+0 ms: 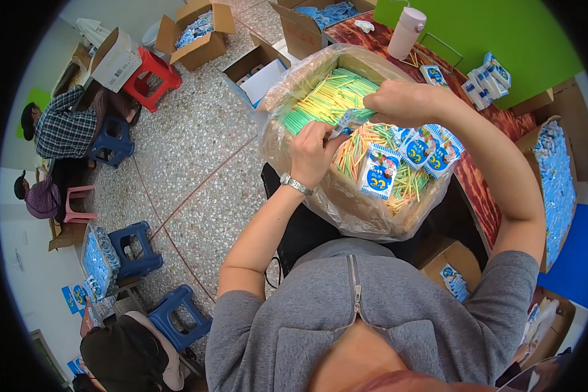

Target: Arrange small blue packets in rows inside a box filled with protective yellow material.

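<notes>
At frame centre, your left hand (312, 153) and right hand (402, 102) both pinch one small blue-and-white packet (350, 121) over the plastic-lined box of coloured straws (333, 95). A slack grip likely drops it among the loose packets (411, 153) below.

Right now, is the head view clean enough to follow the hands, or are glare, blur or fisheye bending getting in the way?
Head view: even indoor light, no hard shadows; left hand and right hand are sharp, holding a small packet. The clear plastic bag lining the box shows mild sheen but no blinding glare. Fisheye bends the floor lines, and the corners are black.
</notes>
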